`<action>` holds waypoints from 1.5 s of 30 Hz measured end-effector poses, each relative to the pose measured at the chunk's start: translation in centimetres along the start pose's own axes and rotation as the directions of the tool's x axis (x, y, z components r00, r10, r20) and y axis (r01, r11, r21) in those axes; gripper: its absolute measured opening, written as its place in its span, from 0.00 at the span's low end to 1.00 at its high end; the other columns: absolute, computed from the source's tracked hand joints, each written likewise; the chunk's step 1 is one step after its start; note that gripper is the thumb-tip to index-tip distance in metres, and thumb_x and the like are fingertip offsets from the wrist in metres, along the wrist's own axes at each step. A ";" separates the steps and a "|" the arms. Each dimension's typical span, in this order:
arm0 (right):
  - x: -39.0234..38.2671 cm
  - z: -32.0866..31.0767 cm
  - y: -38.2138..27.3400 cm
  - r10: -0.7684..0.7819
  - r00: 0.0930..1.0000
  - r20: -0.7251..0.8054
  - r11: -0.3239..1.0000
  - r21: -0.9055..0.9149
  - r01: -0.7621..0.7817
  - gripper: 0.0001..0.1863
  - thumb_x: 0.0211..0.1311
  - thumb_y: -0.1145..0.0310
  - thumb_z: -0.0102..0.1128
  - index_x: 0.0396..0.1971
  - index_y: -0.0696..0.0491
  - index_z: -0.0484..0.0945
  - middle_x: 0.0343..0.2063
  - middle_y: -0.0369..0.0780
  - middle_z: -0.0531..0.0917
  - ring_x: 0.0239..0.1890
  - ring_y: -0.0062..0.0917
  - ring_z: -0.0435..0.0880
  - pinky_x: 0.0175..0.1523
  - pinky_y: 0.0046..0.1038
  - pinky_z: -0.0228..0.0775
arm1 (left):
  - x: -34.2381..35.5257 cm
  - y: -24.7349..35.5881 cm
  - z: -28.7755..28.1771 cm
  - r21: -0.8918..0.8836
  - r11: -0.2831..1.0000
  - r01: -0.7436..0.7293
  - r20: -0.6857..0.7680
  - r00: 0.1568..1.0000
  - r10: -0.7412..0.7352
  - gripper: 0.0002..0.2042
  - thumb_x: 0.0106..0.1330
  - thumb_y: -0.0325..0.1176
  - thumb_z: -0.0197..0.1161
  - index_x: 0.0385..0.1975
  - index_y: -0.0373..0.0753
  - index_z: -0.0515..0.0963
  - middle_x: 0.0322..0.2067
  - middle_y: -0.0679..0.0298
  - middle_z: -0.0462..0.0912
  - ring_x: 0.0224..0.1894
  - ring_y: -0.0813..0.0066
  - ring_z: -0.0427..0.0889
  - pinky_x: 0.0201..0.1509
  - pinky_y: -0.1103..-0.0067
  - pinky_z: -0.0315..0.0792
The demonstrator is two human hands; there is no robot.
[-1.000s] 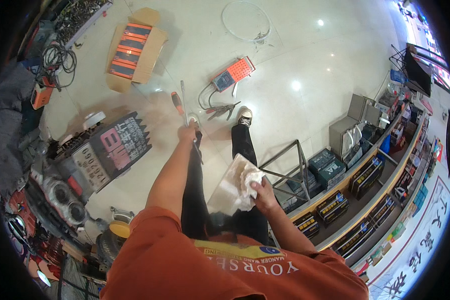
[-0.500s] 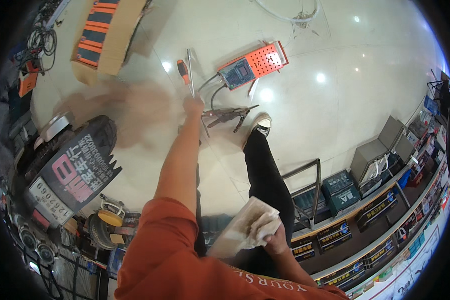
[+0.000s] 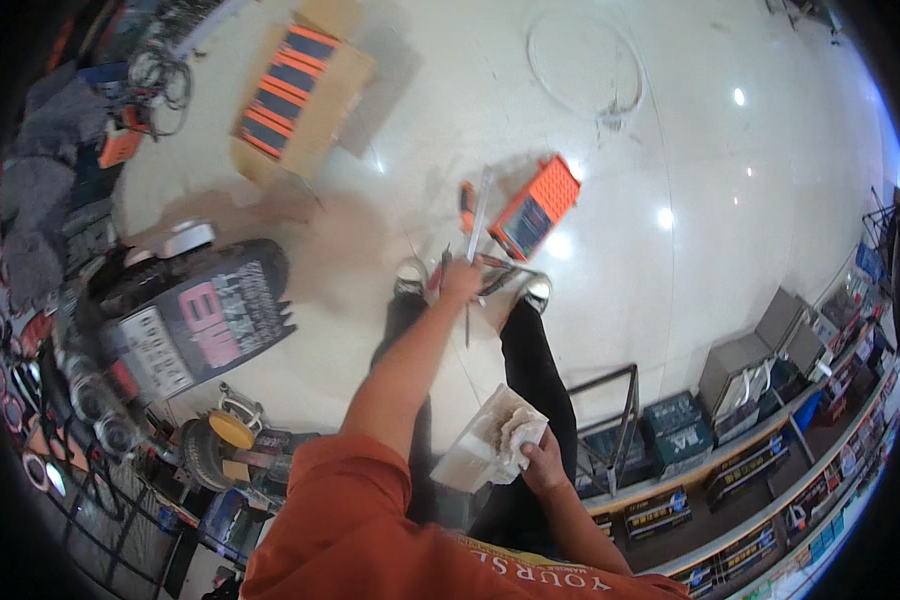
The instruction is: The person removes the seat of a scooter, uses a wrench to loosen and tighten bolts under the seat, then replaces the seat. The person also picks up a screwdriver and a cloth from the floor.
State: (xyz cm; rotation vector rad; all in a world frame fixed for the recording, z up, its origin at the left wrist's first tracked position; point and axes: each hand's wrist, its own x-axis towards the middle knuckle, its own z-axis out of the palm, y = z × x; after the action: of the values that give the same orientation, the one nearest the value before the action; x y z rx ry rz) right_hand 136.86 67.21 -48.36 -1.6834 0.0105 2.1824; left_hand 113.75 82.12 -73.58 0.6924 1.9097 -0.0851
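My left hand (image 3: 458,282) is closed low over the floor, between my shoes. A long silver wrench-like tool (image 3: 481,205) sticks out of it, beside a screwdriver (image 3: 467,205) with an orange and black handle whose thin shaft seems to run past the fingers. Dark clamps (image 3: 500,272) lie at that hand; whether it grips them too cannot be made out. Just beyond rests an orange tester box (image 3: 538,208) with a dark front panel. Near my lap, my right hand (image 3: 545,468) grips a pale tissue pack (image 3: 475,450) with crumpled, soiled tissue on top.
A cardboard box (image 3: 332,110) of orange and dark blocks stands far left. Closer on the left is a scooter's rear (image 3: 205,325) with its plate. A metal frame (image 3: 630,420), dark green batteries (image 3: 678,432) and shelves (image 3: 760,470) line the right. A pale hose loop (image 3: 535,60) lies ahead.
The view has shifted. My left hand has come back nearer my feet with the silver tool and screwdriver, and the orange tester has turned on the floor. My right hand still grips the tissue pack.
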 end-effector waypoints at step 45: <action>-0.6 51.9 -49.0 -0.248 0.889 0.386 0.553 -0.697 0.457 0.33 0.56 0.58 0.71 0.58 0.56 0.71 0.50 0.38 0.79 0.50 0.24 0.79 0.48 0.27 0.73 | -61.0 -0.7 -54.9 -0.797 0.270 -0.541 -0.557 0.482 -0.676 0.18 0.75 0.46 0.54 0.29 0.38 0.76 0.14 0.79 0.64 0.13 0.91 0.57 0.16 0.85 0.50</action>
State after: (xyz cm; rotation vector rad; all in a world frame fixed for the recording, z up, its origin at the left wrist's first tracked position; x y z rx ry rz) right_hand 103.49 124.63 -22.28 -1.5387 -1.4261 2.1522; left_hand 85.39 75.47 3.08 -0.4875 2.3616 1.7102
